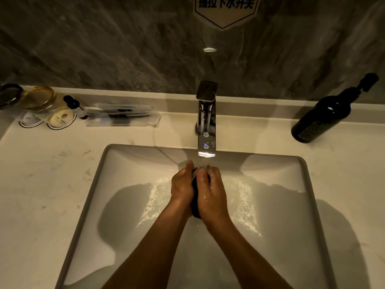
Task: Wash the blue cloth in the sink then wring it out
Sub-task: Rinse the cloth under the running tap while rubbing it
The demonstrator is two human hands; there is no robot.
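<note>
The blue cloth (195, 202) looks almost black in the dim light. It is bunched into a narrow wad and pressed between my two hands over the middle of the white sink (100, 174). My left hand (182, 183) closes on its left side and my right hand (210, 188) on its right, so only a dark strip shows between the palms. Water runs from the chrome faucet (206, 122) onto my fingers and the cloth's top end. Wet streaks spread across the basin floor on both sides of my hands.
A dark pump bottle (325, 113) stands on the counter at the right. At the back left are glass cups (39, 98) on paper coasters, a small dark dropper bottle (73, 103) and clear wrapped packets (123, 114). A marbled wall rises behind the counter.
</note>
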